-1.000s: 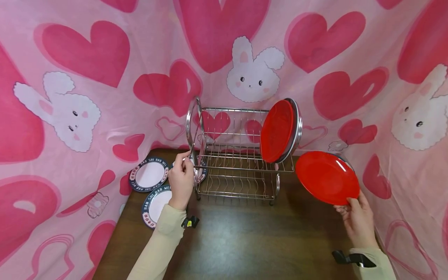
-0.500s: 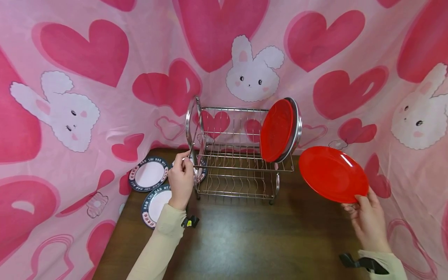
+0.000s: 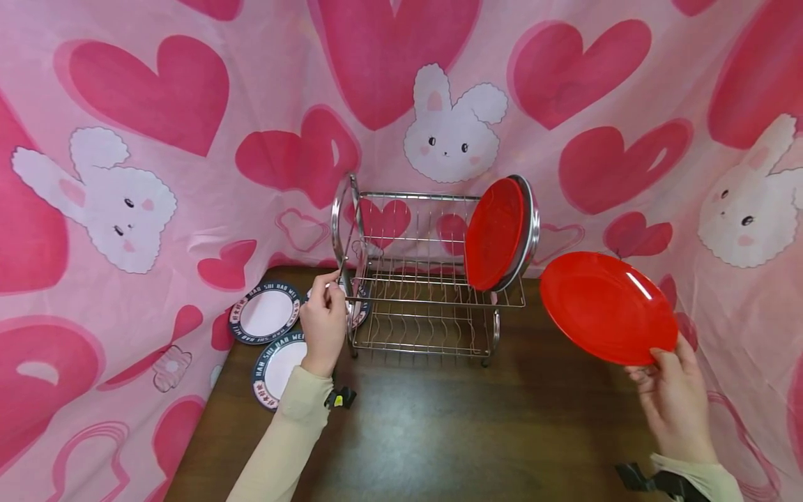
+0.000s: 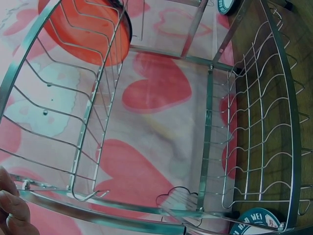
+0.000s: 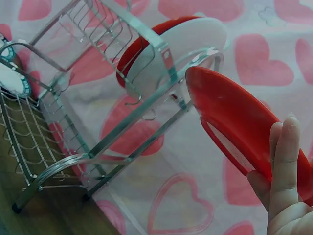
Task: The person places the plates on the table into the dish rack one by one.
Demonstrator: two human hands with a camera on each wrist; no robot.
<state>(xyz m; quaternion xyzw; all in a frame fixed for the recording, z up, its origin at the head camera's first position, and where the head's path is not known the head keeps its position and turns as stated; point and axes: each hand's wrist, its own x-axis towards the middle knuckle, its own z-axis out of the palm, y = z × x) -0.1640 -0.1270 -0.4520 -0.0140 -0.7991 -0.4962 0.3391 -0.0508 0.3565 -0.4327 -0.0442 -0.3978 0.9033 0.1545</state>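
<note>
My right hand [image 3: 674,401] holds a red plate [image 3: 605,307] by its near right edge, raised and tilted to the right of the metal dish rack [image 3: 433,303]. In the right wrist view, fingers lie along the plate's underside and its foot ring shows. My left hand [image 3: 325,324] pinches the rack's left end frame. Another red plate [image 3: 495,233] stands upright at the right end of the upper tier. Behind it is a white plate [image 5: 190,54], seen in the right wrist view.
Left of the rack, white plates with dark lettered rims lie on the brown table [image 3: 439,432]: one at back [image 3: 266,312], one in front [image 3: 282,373], and one partly hidden behind the left hand. A pink curtain [image 3: 276,77] with hearts and rabbits encloses the table.
My right hand has moved the red plate to the right, away from the rack. A dark rim visible behind it earlier is no longer seen. My left hand stays on the rack.
</note>
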